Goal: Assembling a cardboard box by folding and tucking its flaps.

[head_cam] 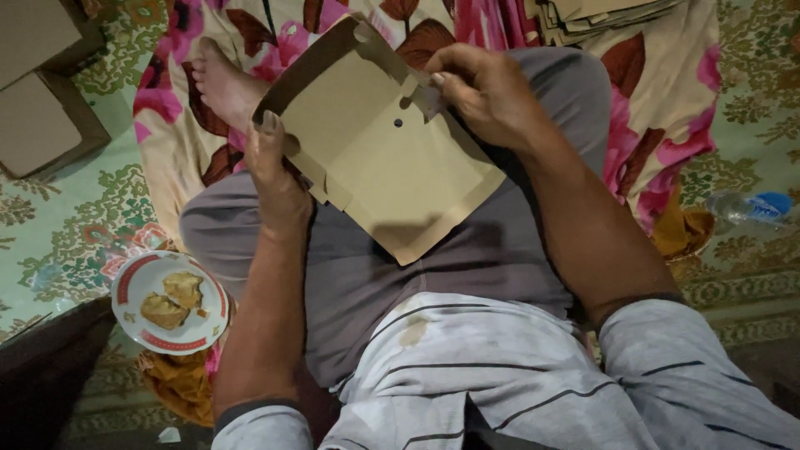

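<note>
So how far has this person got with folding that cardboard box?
Early on. The brown cardboard blank is mostly flat: the left hand grips its near edge while the right hand bends a small tab at the top. Some finished-looking boxes sit at upper left. A stack of flat blanks waits at the top, so plenty appears left.
</note>
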